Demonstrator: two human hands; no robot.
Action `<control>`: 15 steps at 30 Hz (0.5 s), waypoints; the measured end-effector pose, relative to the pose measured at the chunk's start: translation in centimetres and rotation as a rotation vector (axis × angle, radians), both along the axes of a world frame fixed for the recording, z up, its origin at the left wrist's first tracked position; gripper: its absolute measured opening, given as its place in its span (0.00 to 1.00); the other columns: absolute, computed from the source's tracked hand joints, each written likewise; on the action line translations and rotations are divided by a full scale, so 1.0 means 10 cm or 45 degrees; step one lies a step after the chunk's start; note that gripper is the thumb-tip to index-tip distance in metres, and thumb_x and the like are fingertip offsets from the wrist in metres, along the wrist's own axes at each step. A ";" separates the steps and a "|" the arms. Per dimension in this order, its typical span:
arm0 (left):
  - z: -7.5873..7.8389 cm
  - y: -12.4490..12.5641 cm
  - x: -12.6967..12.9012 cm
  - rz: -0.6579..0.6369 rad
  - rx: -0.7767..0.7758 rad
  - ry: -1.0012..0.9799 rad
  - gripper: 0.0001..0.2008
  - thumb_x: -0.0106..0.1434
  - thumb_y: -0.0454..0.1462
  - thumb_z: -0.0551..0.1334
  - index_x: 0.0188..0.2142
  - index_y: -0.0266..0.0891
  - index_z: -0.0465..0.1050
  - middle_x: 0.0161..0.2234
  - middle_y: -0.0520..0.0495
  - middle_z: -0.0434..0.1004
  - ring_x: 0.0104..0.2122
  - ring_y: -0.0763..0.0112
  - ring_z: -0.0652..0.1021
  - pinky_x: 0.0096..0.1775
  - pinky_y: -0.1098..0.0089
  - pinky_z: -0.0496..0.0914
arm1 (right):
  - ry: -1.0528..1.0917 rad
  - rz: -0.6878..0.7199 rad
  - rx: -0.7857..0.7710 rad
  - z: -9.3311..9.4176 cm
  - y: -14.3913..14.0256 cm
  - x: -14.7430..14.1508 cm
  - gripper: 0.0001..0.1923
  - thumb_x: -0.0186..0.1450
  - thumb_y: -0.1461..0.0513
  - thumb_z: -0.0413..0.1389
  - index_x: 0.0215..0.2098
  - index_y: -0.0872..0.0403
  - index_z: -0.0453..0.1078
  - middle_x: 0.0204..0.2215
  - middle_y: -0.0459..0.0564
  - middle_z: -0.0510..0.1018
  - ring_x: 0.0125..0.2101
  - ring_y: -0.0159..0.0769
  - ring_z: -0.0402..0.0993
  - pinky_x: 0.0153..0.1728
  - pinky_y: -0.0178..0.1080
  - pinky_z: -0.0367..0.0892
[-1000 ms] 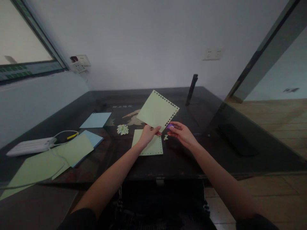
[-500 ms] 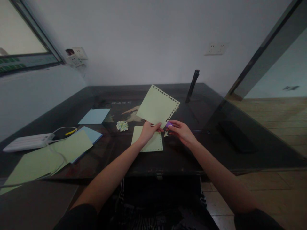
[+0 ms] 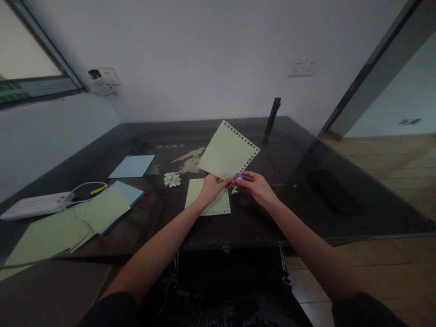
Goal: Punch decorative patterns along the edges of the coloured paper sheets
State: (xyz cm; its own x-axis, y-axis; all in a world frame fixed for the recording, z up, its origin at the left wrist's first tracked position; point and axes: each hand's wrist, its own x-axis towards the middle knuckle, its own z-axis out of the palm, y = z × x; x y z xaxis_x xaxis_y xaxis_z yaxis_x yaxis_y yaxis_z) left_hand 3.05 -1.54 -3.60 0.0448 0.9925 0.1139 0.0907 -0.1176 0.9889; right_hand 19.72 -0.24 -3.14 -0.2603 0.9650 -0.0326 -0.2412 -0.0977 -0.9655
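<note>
My left hand pinches the near corner of a pale green paper sheet and holds it up above the dark table. Small holes run along two of the sheet's edges. My right hand grips a small purple punch pressed against the sheet's bottom corner. Under both hands a second green sheet with punched edges lies flat. A little pile of paper bits sits to its left, and a few bits lie below the punch.
Blue sheets and green sheets lie at the left, with a white power strip and its cable. A dark upright rod stands at the back. A black flat object lies at the right.
The held sheet has turned a little and shifted right. My right hand has brought the purple punch in against the sheet's lower corner, close to my left hand.
</note>
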 end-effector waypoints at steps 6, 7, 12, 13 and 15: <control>0.00 -0.01 0.00 0.045 0.022 0.160 0.08 0.55 0.35 0.63 0.34 0.30 0.75 0.27 0.43 0.81 0.25 0.66 0.80 0.28 0.71 0.74 | -0.010 -0.002 0.031 -0.04 0.01 -0.01 0.19 0.43 0.61 0.68 0.33 0.55 0.71 0.30 0.48 0.77 0.33 0.35 0.73 0.46 0.44 0.63; 0.00 -0.01 0.00 0.053 0.032 0.183 0.08 0.55 0.35 0.63 0.34 0.30 0.75 0.27 0.43 0.81 0.24 0.67 0.80 0.27 0.71 0.74 | -0.011 -0.006 0.032 -0.04 0.01 -0.01 0.19 0.43 0.62 0.68 0.33 0.55 0.71 0.30 0.48 0.77 0.33 0.35 0.72 0.46 0.44 0.63; -0.02 0.00 0.01 0.057 0.068 0.208 0.07 0.55 0.34 0.64 0.33 0.30 0.75 0.27 0.43 0.81 0.24 0.67 0.79 0.26 0.73 0.73 | 0.008 -0.022 0.014 -0.04 0.01 -0.02 0.19 0.42 0.62 0.68 0.32 0.54 0.72 0.30 0.47 0.76 0.33 0.34 0.71 0.45 0.43 0.63; -0.02 0.01 0.01 0.054 0.071 0.201 0.07 0.55 0.34 0.63 0.33 0.30 0.75 0.28 0.43 0.81 0.24 0.67 0.79 0.26 0.73 0.72 | 0.015 -0.024 0.011 -0.03 0.00 -0.02 0.19 0.42 0.62 0.68 0.32 0.54 0.72 0.30 0.47 0.76 0.33 0.34 0.71 0.44 0.42 0.64; -0.02 0.01 0.01 0.044 0.081 0.182 0.07 0.55 0.33 0.63 0.33 0.31 0.74 0.28 0.43 0.81 0.24 0.67 0.79 0.26 0.73 0.72 | 0.028 -0.033 0.004 -0.02 0.00 -0.02 0.19 0.42 0.62 0.68 0.32 0.54 0.72 0.30 0.47 0.76 0.32 0.34 0.71 0.44 0.42 0.64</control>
State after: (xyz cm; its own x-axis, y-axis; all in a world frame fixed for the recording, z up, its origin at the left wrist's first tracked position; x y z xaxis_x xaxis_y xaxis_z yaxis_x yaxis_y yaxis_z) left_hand 3.19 -1.46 -3.81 0.0309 0.9847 0.1718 0.2352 -0.1742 0.9562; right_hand 19.53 -0.27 -3.38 -0.2359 0.9715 -0.0244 -0.2651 -0.0884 -0.9602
